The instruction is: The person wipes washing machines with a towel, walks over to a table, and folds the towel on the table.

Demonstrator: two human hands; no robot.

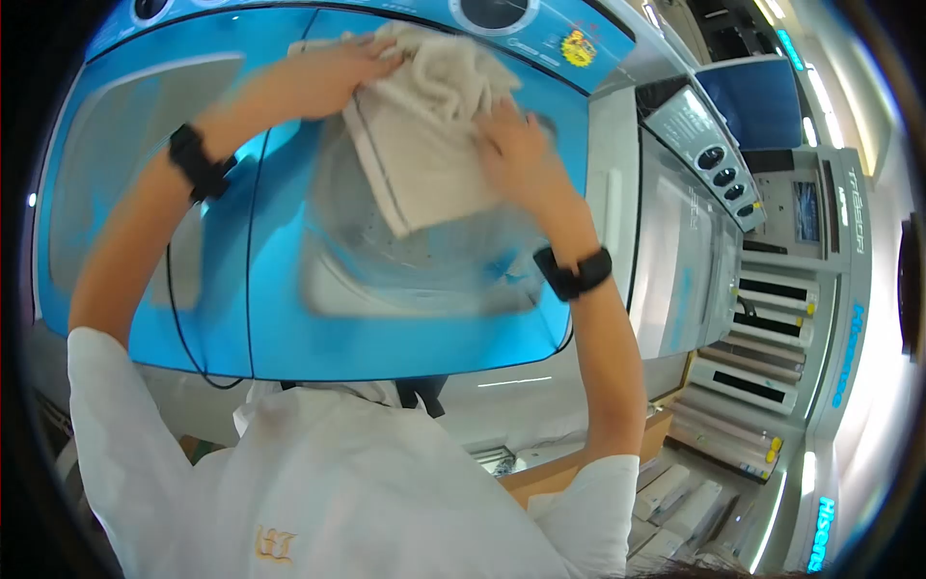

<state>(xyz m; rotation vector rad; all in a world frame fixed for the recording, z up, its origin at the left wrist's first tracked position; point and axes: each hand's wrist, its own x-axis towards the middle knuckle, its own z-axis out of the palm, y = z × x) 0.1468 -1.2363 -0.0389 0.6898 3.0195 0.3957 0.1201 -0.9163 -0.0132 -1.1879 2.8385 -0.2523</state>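
Observation:
A cream towel (pixel 415 164) with a dark stripe along one side lies over the see-through lid (pixel 357 289) of a blue washing machine (pixel 405 352). Its far part is bunched into folds, while the near corner is spread out flat. My left hand (pixel 352 72) rests on the towel's far left part, fingers stretched out over the cloth. At the towel's right side, my right hand (pixel 516 154) has its fingers bent on the folds, somewhat smeared by motion. Both wrists wear black bands.
Left of the towel is a second lid (pixel 96 183) on the same machine, with a dark cord (pixel 178 318) hanging across it. Knobs line the back panel (pixel 492 14). Another washing machine (pixel 685 241) stands to the right, with shelves of white air-conditioner units (pixel 743 381) beyond.

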